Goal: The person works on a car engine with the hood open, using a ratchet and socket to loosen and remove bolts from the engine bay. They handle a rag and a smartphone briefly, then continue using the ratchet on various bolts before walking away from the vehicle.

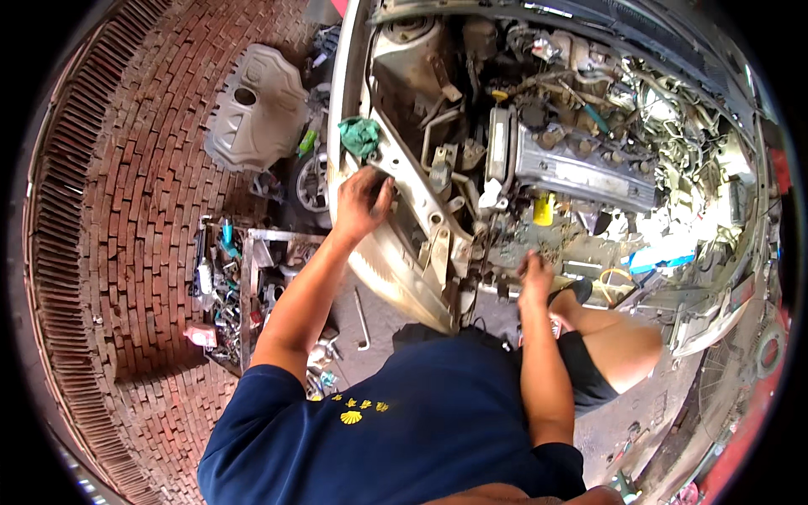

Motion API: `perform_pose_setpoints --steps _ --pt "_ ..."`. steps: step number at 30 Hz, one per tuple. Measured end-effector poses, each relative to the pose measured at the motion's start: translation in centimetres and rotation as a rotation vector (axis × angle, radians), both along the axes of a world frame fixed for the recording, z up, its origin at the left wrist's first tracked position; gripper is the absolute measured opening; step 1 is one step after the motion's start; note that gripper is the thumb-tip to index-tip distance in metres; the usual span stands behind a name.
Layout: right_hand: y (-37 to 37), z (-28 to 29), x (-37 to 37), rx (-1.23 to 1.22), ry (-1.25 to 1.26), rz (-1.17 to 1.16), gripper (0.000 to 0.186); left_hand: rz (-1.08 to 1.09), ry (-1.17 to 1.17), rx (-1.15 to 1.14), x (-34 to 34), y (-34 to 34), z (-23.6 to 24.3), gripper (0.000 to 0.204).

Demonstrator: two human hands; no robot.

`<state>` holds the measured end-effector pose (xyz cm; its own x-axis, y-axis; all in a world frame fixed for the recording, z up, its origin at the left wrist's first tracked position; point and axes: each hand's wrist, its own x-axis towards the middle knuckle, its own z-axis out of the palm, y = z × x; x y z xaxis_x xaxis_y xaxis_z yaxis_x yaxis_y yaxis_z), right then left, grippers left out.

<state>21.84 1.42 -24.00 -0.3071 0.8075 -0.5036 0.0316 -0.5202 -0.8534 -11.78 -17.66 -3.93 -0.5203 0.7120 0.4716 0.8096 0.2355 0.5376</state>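
My left hand (364, 202) rests on the pale inner edge of the car's fender (374, 261), its thumb apart from the fingers and nothing visible in it. Just beyond it lies a crumpled green cloth (360, 136). My right hand (534, 279) is low at the front of the engine bay, fingers curled together; whether they hold something small is hidden. Farther in is the engine with its silver valve cover (589, 172). A yellow piece (544, 209) sits at the engine's near side, beyond my right hand. A teal-handled tool (596, 118) lies across the engine top.
A bent bare leg (619, 341) is beside my right forearm. At right, a blue-and-white packet (663, 255) lies in the bay. On the left stand a metal rack of tools and parts (252, 282) and a large grey panel (261, 118). An L-shaped wrench (362, 320) lies on the floor.
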Motion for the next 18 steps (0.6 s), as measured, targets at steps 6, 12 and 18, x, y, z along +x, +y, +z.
perform_pose_setpoints --steps 6,12,18 --pt "-0.2 2.2 -3.2 0.012 0.128 -0.094 0.010 0.040 -0.010 -0.032 0.0 -0.3 0.2 0.013" --pt "9.5 11.3 -7.6 0.586 0.164 -0.084 0.014 0.040 -0.002 -0.056 -0.2 -1.0 0.9 0.011" --pt "20.6 25.1 -15.1 1.094 -0.102 0.131 0.017 -0.001 -0.008 -0.065 0.0 0.3 1.6 0.011"
